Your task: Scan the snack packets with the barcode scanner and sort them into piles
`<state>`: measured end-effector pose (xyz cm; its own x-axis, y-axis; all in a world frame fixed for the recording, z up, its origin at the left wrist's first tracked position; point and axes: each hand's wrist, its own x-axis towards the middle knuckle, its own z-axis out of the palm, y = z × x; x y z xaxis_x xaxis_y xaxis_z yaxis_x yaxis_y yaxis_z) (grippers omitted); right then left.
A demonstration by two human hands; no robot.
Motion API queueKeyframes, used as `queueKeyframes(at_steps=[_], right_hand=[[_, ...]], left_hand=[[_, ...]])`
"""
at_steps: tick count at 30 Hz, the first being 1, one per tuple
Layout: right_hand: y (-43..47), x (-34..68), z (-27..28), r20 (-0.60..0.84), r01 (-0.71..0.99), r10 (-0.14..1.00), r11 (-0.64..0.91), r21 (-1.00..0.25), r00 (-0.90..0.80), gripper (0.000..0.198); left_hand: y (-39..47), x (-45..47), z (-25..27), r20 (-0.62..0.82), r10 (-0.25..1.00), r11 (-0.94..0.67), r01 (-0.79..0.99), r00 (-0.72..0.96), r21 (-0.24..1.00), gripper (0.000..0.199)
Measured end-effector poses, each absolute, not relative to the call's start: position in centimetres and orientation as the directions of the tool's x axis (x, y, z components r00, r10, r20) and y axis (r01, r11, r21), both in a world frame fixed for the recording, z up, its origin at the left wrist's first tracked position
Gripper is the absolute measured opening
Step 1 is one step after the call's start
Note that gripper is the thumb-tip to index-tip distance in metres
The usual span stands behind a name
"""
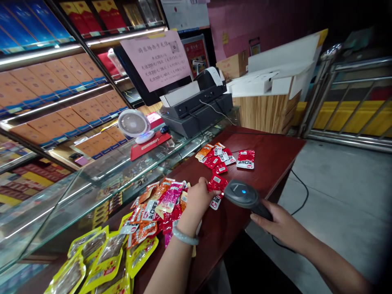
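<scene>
My right hand [280,224] is wrapped round the handle of a dark barcode scanner [241,195], whose top shows a small blue light. The scanner's head points left, towards my left hand [200,198]. A red snack packet [218,182] with a white label is pinched in that hand, partly hidden by the fingers. Just under it on the table lies a red-and-white packet [215,203]. Left of my wrist is a heap of orange, pink and red snack packets [170,198]. Farther back sits a smaller group of red and orange packets [219,157], with a single red-and-white packet [245,159] beside it.
Yellow-edged snack bags [107,257] lie at the near left of the dark red table [269,143]. A glass counter [88,196] adjoins it, bearing a small white fan [134,124] and a printer-like machine [196,108]. The scanner's cable [304,192] hangs at the right.
</scene>
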<state>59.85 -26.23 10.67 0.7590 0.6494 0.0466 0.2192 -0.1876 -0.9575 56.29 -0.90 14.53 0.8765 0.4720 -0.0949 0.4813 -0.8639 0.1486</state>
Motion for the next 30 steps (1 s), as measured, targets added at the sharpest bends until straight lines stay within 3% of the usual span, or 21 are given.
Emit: queueKeyframes(at_steps=[4,14,16,19,21,23,26,30], right_hand=[[-25.7,59.8,11.2,0.039,0.212,0.667,-0.180,-0.961,0.744,0.039],[-25.1,59.4,11.6,0.062,0.234,0.637,-0.189,-0.954,0.769,0.034],[-25.0,59.3,11.4,0.078,0.237,0.635,-0.170,-0.957,0.769,0.031],[-25.0,59.4,11.4,0.095,0.251,0.646,-0.153,-0.956,0.757,0.029],[-25.1,59.5,11.4,0.104,0.259,0.650,-0.147,-0.955,0.752,0.030],[-25.3,59.8,11.3,0.118,0.266,0.648,-0.135,-0.954,0.753,0.034],[-25.6,60.0,11.2,0.104,0.241,0.640,-0.129,-0.962,0.761,0.038],[-26.0,60.0,11.0,0.063,0.198,0.640,-0.142,-0.970,0.766,0.042]], left_hand=[[-0.9,54.9,14.5,-0.074,0.467,-0.853,0.471,0.881,0.223,0.047],[-0.4,53.8,15.4,0.005,0.484,-0.852,0.469,0.875,0.234,0.038],[0.6,52.9,16.8,0.016,0.509,-0.848,0.499,0.860,0.181,0.037],[2.5,51.2,19.3,0.024,0.587,-0.810,0.587,0.809,0.004,0.037],[3.5,50.6,20.4,0.119,0.626,-0.767,0.636,0.770,-0.081,0.039],[3.7,50.9,20.6,0.233,0.619,-0.756,0.650,0.750,-0.080,0.042],[2.3,53.5,19.6,0.242,0.507,-0.857,0.515,0.827,0.034,0.041],[-1.1,58.7,16.4,0.201,0.162,-0.980,0.134,0.966,0.147,0.046]])
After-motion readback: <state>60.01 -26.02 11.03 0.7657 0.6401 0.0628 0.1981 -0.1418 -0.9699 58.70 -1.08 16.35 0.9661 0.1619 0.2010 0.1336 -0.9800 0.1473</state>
